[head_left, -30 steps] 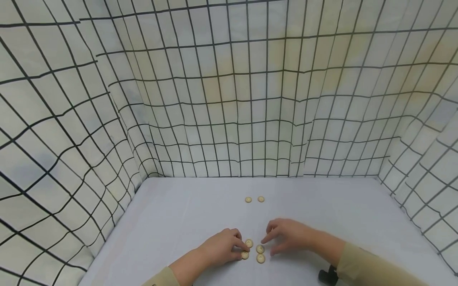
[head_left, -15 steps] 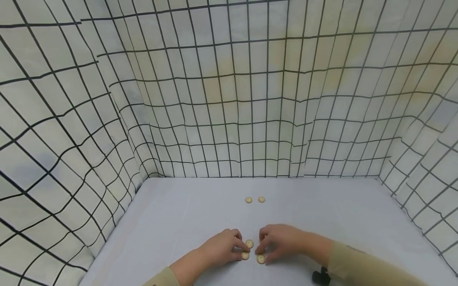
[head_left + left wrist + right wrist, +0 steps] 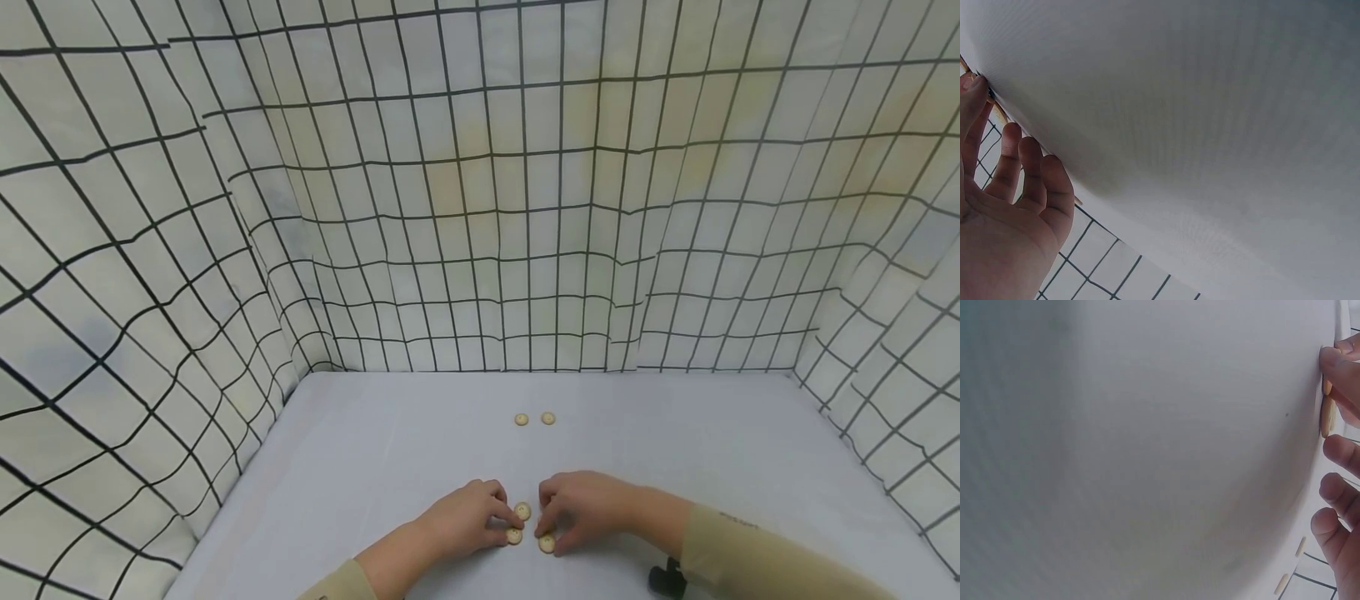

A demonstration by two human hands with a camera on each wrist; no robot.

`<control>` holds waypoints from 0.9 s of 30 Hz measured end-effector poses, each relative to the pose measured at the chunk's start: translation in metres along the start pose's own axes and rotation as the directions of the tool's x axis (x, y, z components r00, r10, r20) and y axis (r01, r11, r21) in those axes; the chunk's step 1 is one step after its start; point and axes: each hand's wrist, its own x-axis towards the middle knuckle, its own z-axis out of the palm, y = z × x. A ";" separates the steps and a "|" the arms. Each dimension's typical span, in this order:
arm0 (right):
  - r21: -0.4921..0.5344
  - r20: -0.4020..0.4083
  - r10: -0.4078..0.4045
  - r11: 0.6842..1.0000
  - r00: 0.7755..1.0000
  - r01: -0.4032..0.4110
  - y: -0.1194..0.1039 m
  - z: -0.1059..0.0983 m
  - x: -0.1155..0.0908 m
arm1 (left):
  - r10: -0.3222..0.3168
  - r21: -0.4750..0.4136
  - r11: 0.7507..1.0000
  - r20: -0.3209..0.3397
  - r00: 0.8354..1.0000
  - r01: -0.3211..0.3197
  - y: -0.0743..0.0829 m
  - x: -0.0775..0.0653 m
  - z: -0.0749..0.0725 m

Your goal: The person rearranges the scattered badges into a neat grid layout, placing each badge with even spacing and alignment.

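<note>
My left hand [image 3: 461, 518] pinches a round, pale wooden button [image 3: 513, 537] between thumb and index finger, low on the table. Just beyond it lies a second button [image 3: 522, 511], close to the index fingertip. Facing it, my right hand [image 3: 588, 507] has thumb and index finger at the edges of another button [image 3: 547, 544], pinching it. A further button [image 3: 1327, 417] shows edge-on in the right wrist view, in line with the pinched one; in the head view the fingers hide it. The other right fingers [image 3: 1338, 487] are loosely bent.
Two more buttons, a left one [image 3: 521, 419] and a right one [image 3: 548, 418], lie side by side farther back. White cloth covers the table [image 3: 375, 450]. White walls [image 3: 480, 208] with a black grid enclose its back and sides. A black object [image 3: 667, 579] sits beneath the right sleeve.
My right hand has come down and left onto the right-hand buttons, covering the farther one, then shifted slightly left. My left hand has stayed at its button.
</note>
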 end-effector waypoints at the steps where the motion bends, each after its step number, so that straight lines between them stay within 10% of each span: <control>1: -0.002 0.000 -0.002 1.000 1.000 0.002 0.000 0.000 0.000 | 0.000 0.001 1.000 0.000 1.000 0.000 0.000 0.000 0.000; 27: 0.079 -0.035 0.109 0.991 0.993 -0.106 0.005 -0.001 -0.006 | -0.001 -0.007 1.000 0.008 1.000 0.002 -0.001 0.001 0.001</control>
